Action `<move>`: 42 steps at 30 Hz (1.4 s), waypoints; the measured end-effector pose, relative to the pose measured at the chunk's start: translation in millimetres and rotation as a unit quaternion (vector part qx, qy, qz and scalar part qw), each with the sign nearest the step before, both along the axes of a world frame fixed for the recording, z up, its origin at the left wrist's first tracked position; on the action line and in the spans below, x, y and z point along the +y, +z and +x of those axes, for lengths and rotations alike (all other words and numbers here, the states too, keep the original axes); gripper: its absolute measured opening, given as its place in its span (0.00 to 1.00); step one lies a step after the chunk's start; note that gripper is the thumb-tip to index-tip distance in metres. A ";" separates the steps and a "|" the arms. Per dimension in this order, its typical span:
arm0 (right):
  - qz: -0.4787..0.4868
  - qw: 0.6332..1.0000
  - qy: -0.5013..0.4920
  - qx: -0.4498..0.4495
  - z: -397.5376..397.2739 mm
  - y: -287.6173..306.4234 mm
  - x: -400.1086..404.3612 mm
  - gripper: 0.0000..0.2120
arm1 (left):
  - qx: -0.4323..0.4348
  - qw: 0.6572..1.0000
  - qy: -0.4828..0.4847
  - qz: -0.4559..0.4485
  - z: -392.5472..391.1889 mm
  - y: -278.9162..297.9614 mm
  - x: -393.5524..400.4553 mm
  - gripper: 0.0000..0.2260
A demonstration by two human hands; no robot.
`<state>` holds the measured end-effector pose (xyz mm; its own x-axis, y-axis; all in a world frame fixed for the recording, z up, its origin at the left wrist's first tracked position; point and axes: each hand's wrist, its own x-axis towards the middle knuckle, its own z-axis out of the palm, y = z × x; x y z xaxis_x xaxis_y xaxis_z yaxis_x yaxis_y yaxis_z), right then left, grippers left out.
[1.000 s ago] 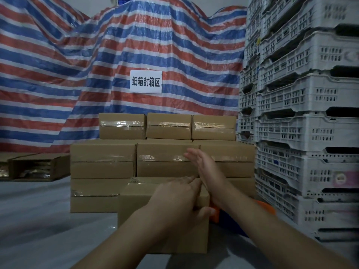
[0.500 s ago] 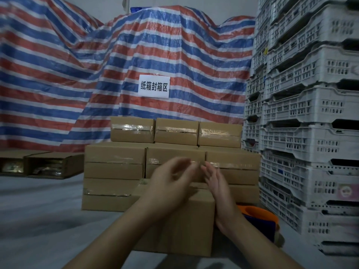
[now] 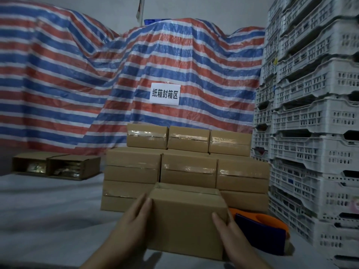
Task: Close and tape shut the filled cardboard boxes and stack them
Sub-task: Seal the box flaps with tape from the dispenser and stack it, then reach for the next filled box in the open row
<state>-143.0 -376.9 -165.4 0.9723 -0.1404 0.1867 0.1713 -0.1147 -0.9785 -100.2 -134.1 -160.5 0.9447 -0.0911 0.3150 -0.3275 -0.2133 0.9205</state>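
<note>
A closed brown cardboard box (image 3: 186, 220) sits in front of me on the grey surface, tape along its top. My left hand (image 3: 134, 220) presses flat against its left side and my right hand (image 3: 227, 228) against its right side, gripping it between them. Behind it rises a stack of taped boxes (image 3: 188, 167), three layers high, with three smaller boxes on top. An orange and blue tape dispenser (image 3: 260, 230) lies just right of the held box.
Two open filled boxes (image 3: 56, 166) lie on their sides at the left. White plastic crates (image 3: 314, 133) are stacked high along the right. A striped tarp (image 3: 116, 78) with a white paper sign (image 3: 164, 93) covers the back.
Both hands came down from the box's top to its two sides. The view has moved closer and tilted up, showing more of the stack.
</note>
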 end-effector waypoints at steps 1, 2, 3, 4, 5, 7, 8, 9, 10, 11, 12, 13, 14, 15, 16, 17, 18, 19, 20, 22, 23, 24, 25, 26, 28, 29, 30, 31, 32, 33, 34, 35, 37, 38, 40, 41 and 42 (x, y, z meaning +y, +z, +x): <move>0.003 1.000 0.006 -0.011 -0.2 -2.8 -0.9 0.37 | 0.006 0.999 -0.035 -0.014 -4.3 -2.5 -3.0 0.11; 0.002 1.000 0.008 -0.016 0.9 -4.6 -0.8 0.35 | -0.001 0.998 -0.056 -0.026 -6.9 -4.5 -4.5 0.09; -0.003 1.000 0.008 -0.021 1.4 -5.3 0.1 0.35 | -0.013 0.997 -0.061 -0.042 -7.8 -6.6 -4.8 0.09; -0.009 1.000 0.009 -0.027 0.9 -4.4 1.5 0.34 | -0.023 0.996 -0.058 -0.063 -7.4 -8.3 -4.3 0.10; -0.010 0.999 0.009 -0.035 0.0 -2.1 3.4 0.35 | -0.024 0.995 -0.055 -0.083 -9.6 -5.9 -3.4 0.10; -0.015 0.998 0.004 -0.053 -6.6 9.5 9.7 0.42 | -0.035 0.992 -0.043 -0.109 -15.4 6.6 -0.8 0.14; -0.019 0.998 0.001 -0.062 -9.5 20.0 13.8 0.45 | -0.054 0.992 -0.025 -0.116 -17.1 16.6 1.5 0.15; -0.019 0.997 0.002 -0.070 -10.9 31.7 17.8 0.46 | -0.075 0.990 -0.004 -0.120 -18.6 30.0 4.6 0.15; -0.014 0.997 0.007 -0.078 -10.7 45.8 21.9 0.47 | -0.094 0.988 0.016 -0.122 -18.6 44.9 7.4 0.15; -0.012 0.996 0.010 -0.091 -7.6 61.2 26.4 0.47 | -0.110 0.986 0.034 -0.123 -19.0 60.8 10.8 0.14; -0.019 0.994 0.005 -0.106 -2.2 77.1 31.4 0.46 | -0.131 0.983 0.051 -0.122 -16.5 76.4 14.6 0.13; -0.030 0.992 -0.002 -0.123 4.9 94.8 38.0 0.42 | -0.151 0.979 0.067 -0.121 -12.4 93.4 18.2 0.12; -0.037 0.990 -0.009 -0.139 13.3 113.2 45.5 0.36 | -0.167 0.975 0.083 -0.119 -5.7 109.0 22.0 0.14; -0.044 0.987 -0.024 -0.150 24.7 131.3 52.8 0.27 | -0.171 0.974 0.096 -0.116 2.1 126.4 25.0 0.15; -0.048 0.986 -0.041 -0.155 36.4 149.3 60.0 0.18 | -0.167 0.973 0.108 -0.117 12.2 142.5 28.0 0.16; -0.051 0.986 -0.049 -0.154 49.3 165.6 67.1 0.14 | -0.155 0.972 0.121 -0.126 22.5 158.3 31.2 0.16; -0.049 0.987 -0.043 -0.149 61.3 179.9 74.2 0.14 | -0.134 0.971 0.131 -0.146 33.8 172.9 35.0 0.18; -0.039 0.989 -0.030 -0.140 74.2 191.1 80.3 0.17 | -0.112 0.969 0.136 -0.173 44.6 185.5 40.0 0.17; -0.022 0.992 -0.023 -0.126 87.1 200.6 86.0 0.22 | -0.103 0.966 0.137 -0.193 56.5 194.5 45.3 0.16; 0.029 0.996 -0.013 -0.083 110.7 214.6 94.9 0.29 | -0.119 0.967 0.135 -0.181 81.3 205.5 55.9 0.13; 0.054 0.997 0.001 -0.059 121.4 220.5 99.5 0.28 | -0.128 0.968 0.132 -0.170 92.6 209.4 60.2 0.13; 0.067 0.997 0.016 -0.036 130.8 226.3 103.5 0.25 | -0.130 0.970 0.128 -0.161 103.7 211.5 64.9 0.13; 0.067 0.997 0.023 -0.014 139.4 231.5 107.3 0.22 | -0.122 0.973 0.126 -0.152 114.6 213.7 68.0 0.12; 0.057 0.998 0.024 0.007 147.6 236.0 109.9 0.21 | -0.111 0.976 0.127 -0.140 125.7 213.7 70.8 0.13; 0.024 0.999 0.026 0.036 167.7 241.9 109.8 0.23 | -0.082 0.981 0.140 -0.111 145.1 210.9 75.1 0.15; 0.007 0.998 0.028 0.047 179.0 243.2 108.9 0.25 | -0.068 0.982 0.147 -0.102 154.6 207.9 77.1 0.16; -0.012 0.998 0.029 0.058 189.4 243.5 108.0 0.26 | -0.055 0.983 0.149 -0.095 163.6 204.3 79.0 0.18; -0.038 0.997 0.024 0.066 198.3 242.4 107.5 0.26 | -0.042 0.984 0.149 -0.087 170.8 201.0 80.0 0.20; -0.068 0.995 0.012 0.072 204.6 240.1 107.7 0.25 | -0.027 0.985 0.150 -0.080 176.9 198.6 80.3 0.22; -0.093 0.993 -0.005 0.076 210.0 237.1 107.6 0.23 | -0.011 0.986 0.151 -0.077 182.5 197.0 79.2 0.24; -0.105 0.991 -0.020 0.080 215.6 233.3 106.5 0.21 | 0.004 0.985 0.152 -0.079 188.1 196.1 78.2 0.26; -0.104 0.990 -0.031 0.085 220.7 229.2 104.7 0.20 | 0.018 0.985 0.152 -0.082 192.6 195.5 75.4 0.27; -0.088 0.991 -0.036 0.099 230.6 220.5 99.2 0.19 | 0.045 0.983 0.157 -0.088 198.7 194.0 70.8 0.26; -0.086 0.990 -0.035 0.104 235.0 216.8 97.2 0.18 | 0.057 0.981 0.162 -0.094 201.4 192.8 70.9 0.25; -0.078 0.991 -0.038 0.102 239.3 212.7 95.0 0.17 | 0.068 0.976 0.163 -0.128 206.2 189.9 76.5 0.24; -0.072 0.991 -0.045 0.099 241.2 212.7 94.5 0.20 | 0.066 0.973 0.160 -0.150 207.4 188.5 80.8 0.22; -0.065 0.992 -0.055 0.094 241.2 213.3 94.6 0.22 | 0.061 0.972 0.158 -0.162 208.7 186.8 85.8 0.19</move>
